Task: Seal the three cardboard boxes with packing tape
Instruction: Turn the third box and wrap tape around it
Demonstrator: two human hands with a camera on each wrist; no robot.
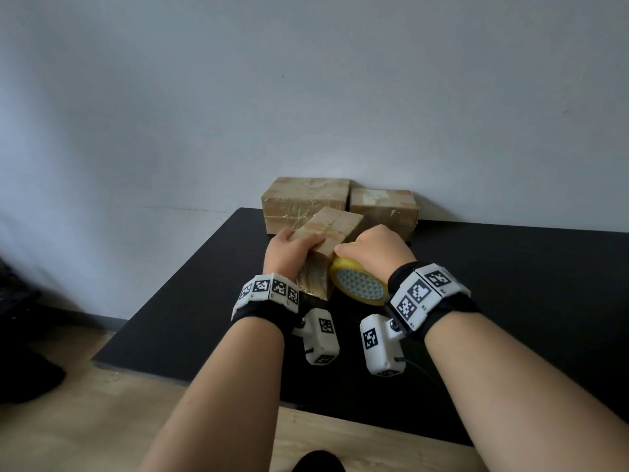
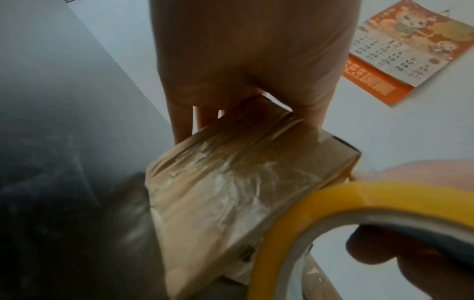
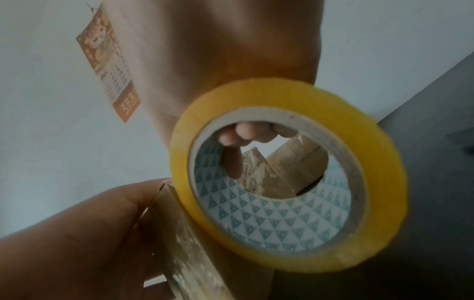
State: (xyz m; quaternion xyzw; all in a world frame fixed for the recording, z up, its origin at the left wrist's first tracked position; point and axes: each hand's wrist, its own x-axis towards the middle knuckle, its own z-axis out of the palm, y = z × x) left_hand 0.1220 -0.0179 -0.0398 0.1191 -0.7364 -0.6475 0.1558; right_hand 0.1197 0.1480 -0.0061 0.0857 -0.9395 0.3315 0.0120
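Three cardboard boxes sit on the black counter: the left hand grips the near box, thumb on top and fingers curled round its left side, tilting it up off the surface. Just right, touching that box's side, the right hand clasps the yellow tape roll, fingers hooked through its core, while the left rear box and the right rear box stand against the wall

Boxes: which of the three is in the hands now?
The small front box, nearest the person: the left hand grips it, tape roll alongside. The other two stand untouched against the wall.
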